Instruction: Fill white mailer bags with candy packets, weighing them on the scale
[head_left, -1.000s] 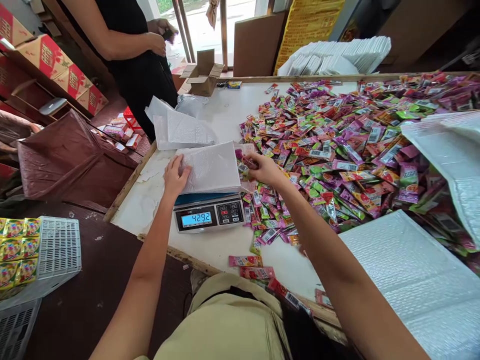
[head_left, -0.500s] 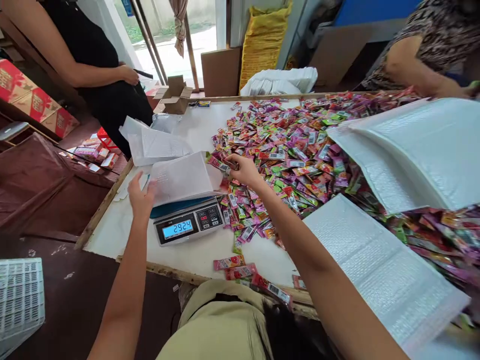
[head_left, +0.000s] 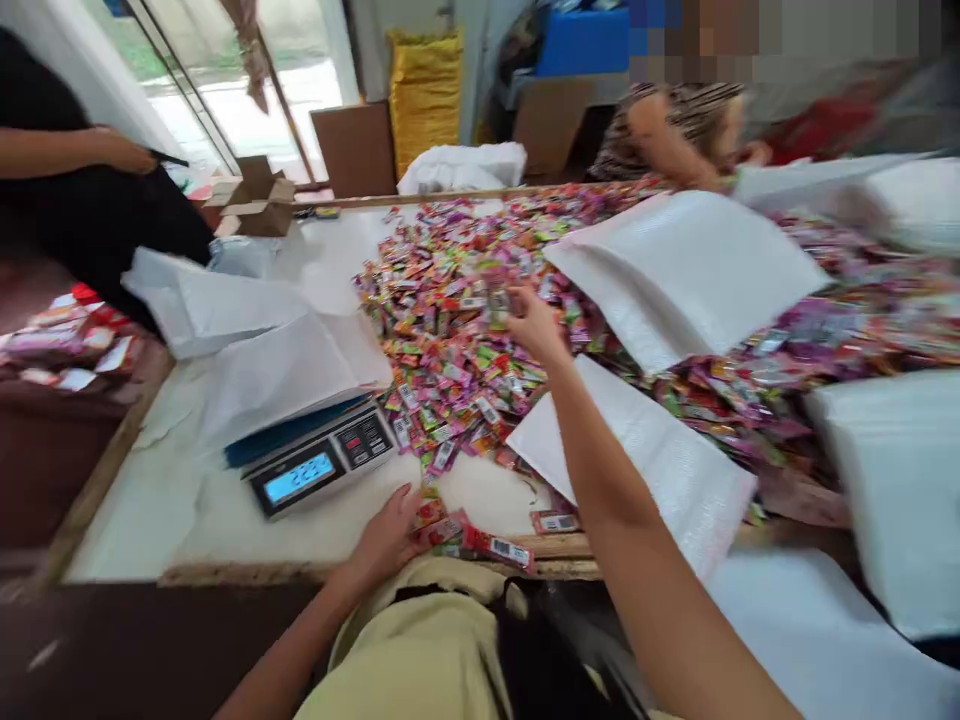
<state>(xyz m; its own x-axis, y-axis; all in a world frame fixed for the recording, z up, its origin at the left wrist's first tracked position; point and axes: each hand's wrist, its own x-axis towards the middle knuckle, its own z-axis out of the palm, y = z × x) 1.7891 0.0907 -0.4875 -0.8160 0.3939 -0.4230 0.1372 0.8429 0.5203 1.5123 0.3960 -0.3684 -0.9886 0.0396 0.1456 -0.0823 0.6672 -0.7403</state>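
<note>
Head view: right hand (head_left: 536, 325) over the heaped sachets (head_left: 450, 375), blur hiding its grip.
Left hand (head_left: 388, 535), fingers loosely apart, beside edge sachets (head_left: 499, 547) a sweep could drop; padded mailer (head_left: 285, 370) on digital scale (head_left: 330, 462) could slip if bumped.

Right hand (head_left: 537, 325) above pile (head_left: 442, 365), pinching blurred sachet (head_left: 497, 305). Left hand (head_left: 388, 538) by near edge of table (head_left: 255, 535), beside loose sachets (head_left: 495, 546); grip unclear. White mailer (head_left: 285, 370) on scale (head_left: 270, 500), display (head_left: 298, 478) lit. Another mailer (head_left: 675, 460) partly under right forearm (head_left: 622, 490).
</note>
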